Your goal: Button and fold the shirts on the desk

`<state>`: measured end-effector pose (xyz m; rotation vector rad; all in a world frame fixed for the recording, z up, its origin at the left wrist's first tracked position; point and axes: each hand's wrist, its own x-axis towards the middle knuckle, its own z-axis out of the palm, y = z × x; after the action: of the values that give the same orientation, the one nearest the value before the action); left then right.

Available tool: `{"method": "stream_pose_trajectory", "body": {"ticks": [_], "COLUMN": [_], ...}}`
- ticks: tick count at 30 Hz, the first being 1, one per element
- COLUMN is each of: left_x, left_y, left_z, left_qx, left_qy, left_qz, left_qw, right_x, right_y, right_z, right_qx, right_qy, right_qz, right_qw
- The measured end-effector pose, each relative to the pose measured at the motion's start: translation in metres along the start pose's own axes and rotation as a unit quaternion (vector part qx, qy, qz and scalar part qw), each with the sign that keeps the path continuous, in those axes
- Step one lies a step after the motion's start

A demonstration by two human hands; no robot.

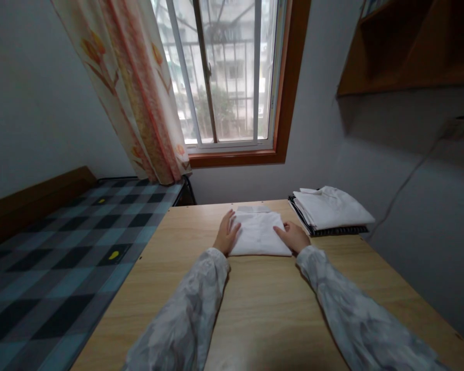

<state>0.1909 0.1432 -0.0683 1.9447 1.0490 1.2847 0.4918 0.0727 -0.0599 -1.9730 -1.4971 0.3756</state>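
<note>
A folded white shirt lies flat on the wooden table, its collar edge pointing toward the window. My left hand holds its left side, with the thumb on top of the cloth and the fingers along the edge. At the opposite side, my right hand has its thumb over the cloth and its fingers curled around the right edge; the fingertips are partly hidden.
On the table's far right corner, a pile of folded white clothes rests on something black. A bed with a checked cover stands at left. Beyond are a curtain and a window; a wall shelf hangs upper right.
</note>
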Motion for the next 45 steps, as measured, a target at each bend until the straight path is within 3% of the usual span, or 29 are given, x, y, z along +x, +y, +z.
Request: {"method": "stream_pose_trajectory", "body": {"ticks": [2, 3, 5, 8, 11, 19, 24, 28, 31, 37, 45], "left_x": [0.012, 0.017, 0.025, 0.029, 0.026, 0.025, 0.027, 0.027, 0.027, 0.026, 0.028], "left_y": [-0.01, -0.013, -0.017, -0.019, -0.017, -0.009, -0.006, -0.001, -0.002, -0.005, -0.011], "left_z": [-0.003, -0.005, -0.006, -0.006, -0.009, -0.016, -0.014, -0.012, -0.013, -0.013, -0.012], "left_qx": [-0.062, -0.094, -0.15, -0.164, -0.128, -0.108, 0.07, 0.153, 0.141, -0.038, 0.004], "left_qy": [0.075, 0.081, 0.055, 0.034, 0.021, 0.008, 0.077, 0.104, 0.085, 0.076, 0.066], "left_qz": [-0.081, -0.111, -0.155, -0.181, -0.163, -0.122, -0.119, -0.138, -0.139, -0.126, -0.079], "left_qw": [0.992, 0.986, 0.975, 0.969, 0.978, 0.987, 0.987, 0.973, 0.977, 0.988, 0.995], "right_x": [0.016, 0.024, 0.038, 0.049, 0.051, 0.063, 0.064, 0.059, 0.056, 0.052, 0.056], "right_y": [0.0, 0.0, 0.002, 0.007, 0.013, 0.008, 0.001, 0.002, 0.001, -0.006, 0.002], "right_z": [0.002, 0.003, 0.009, 0.019, 0.024, 0.019, 0.03, 0.034, 0.031, 0.027, 0.035], "right_qx": [0.003, 0.014, 0.061, 0.169, 0.21, 0.163, 0.091, 0.172, 0.224, 0.24, 0.119], "right_qy": [0.04, 0.064, 0.096, 0.075, 0.05, 0.034, 0.065, 0.086, 0.091, 0.075, 0.083], "right_qz": [-0.024, -0.048, -0.085, -0.088, -0.091, -0.09, -0.075, -0.117, -0.134, -0.147, -0.111], "right_qw": [0.999, 0.997, 0.99, 0.979, 0.972, 0.982, 0.991, 0.974, 0.961, 0.957, 0.983]}}
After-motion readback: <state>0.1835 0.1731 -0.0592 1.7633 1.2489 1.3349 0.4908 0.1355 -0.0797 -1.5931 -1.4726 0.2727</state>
